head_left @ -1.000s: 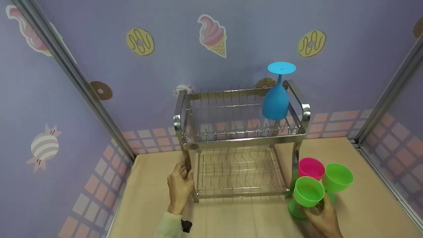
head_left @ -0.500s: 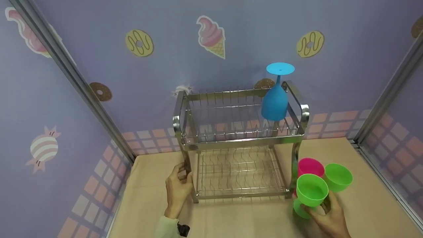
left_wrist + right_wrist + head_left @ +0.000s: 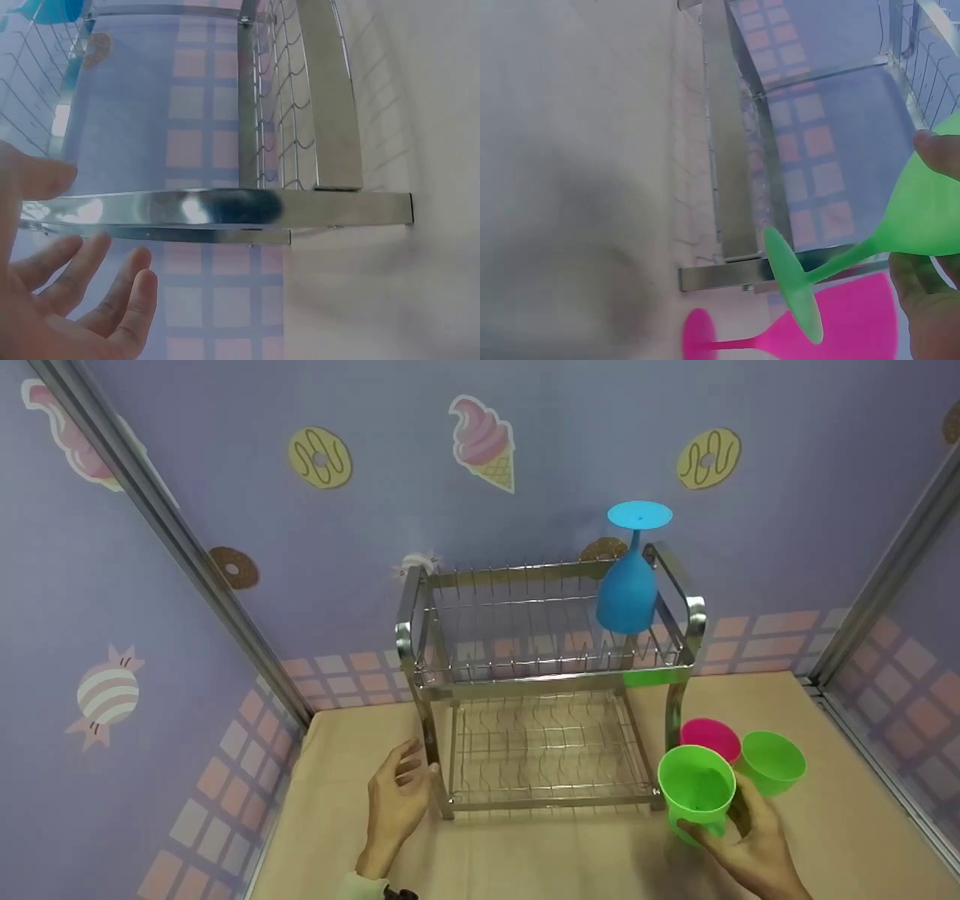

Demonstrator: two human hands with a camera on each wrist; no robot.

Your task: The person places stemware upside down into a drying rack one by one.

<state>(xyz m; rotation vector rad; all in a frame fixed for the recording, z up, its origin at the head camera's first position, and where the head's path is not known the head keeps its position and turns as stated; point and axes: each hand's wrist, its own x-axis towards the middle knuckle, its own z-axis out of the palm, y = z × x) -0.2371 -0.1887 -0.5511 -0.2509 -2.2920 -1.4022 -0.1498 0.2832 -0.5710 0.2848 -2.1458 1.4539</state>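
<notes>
My right hand (image 3: 757,844) holds a green plastic goblet (image 3: 696,787) by its bowl, with the mouth facing up. In the right wrist view its stem and foot (image 3: 791,285) hang clear of the table. Just behind it stand a pink goblet (image 3: 711,737) and a second green goblet (image 3: 774,761), both upright. My left hand (image 3: 397,802) is beside the left front post of a two-tier metal dish rack (image 3: 555,687). Its fingers are loosely bent, the thumb on one side of the post (image 3: 225,207) and the fingers on the other, gripping nothing.
An upside-down blue goblet (image 3: 627,592) rests on the rack's upper tier, at the right end. Below is the wire lower tier (image 3: 540,742). The cloth-covered table (image 3: 555,862) is bounded by patterned walls (image 3: 555,450) at the back and sides.
My right hand has raised the green goblet off the table and tilted its mouth more toward me. My left hand has loosened and drawn slightly back to the left from the rack post.
</notes>
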